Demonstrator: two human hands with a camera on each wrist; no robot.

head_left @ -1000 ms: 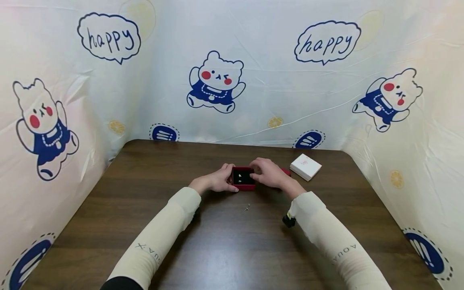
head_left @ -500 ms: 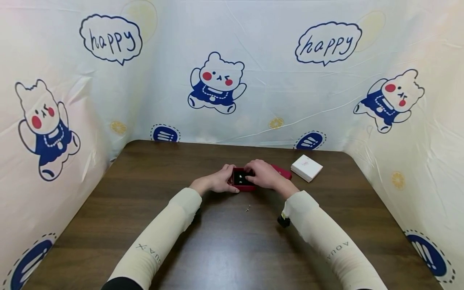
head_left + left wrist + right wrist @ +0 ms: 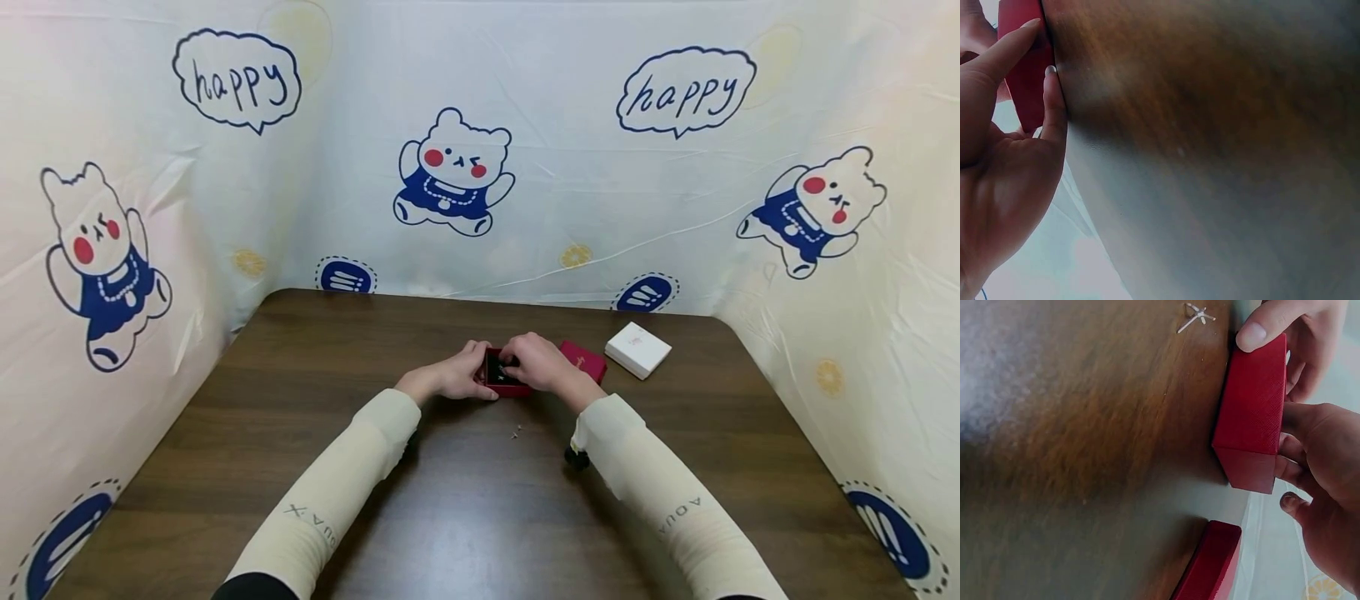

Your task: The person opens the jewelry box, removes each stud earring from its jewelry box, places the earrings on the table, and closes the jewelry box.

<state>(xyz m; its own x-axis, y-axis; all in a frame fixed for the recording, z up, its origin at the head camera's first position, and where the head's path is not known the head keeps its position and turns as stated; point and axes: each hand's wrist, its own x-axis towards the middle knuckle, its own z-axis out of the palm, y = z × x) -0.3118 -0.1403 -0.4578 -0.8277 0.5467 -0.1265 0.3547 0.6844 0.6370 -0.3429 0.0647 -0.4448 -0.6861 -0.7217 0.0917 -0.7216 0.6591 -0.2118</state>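
A small open red jewellery box point(image 3: 513, 390) with a black insert point(image 3: 492, 365) sits on the table. My left hand point(image 3: 456, 372) grips its left side; in the left wrist view the thumb and a finger touch its red wall point(image 3: 1025, 81). My right hand point(image 3: 542, 365) reaches over the box from the right, fingers bent down into the insert. One small silver earring point(image 3: 501, 378) shows in the insert beside these fingertips. Whether they pinch anything is hidden by the box wall in the right wrist view. Tiny earrings point(image 3: 516, 432) lie on the table in front of the box.
A red lid point(image 3: 587, 360) lies right of the box, behind my right wrist. Farther right is a white box point(image 3: 638, 349). The brown wooden table point(image 3: 300, 400) ends at a printed cloth point(image 3: 465, 67) behind and at both sides.
My right hand has moved left over the insert, now covering one of the two earrings seen there before. More of the red lid shows. My left hand keeps its hold on the box.
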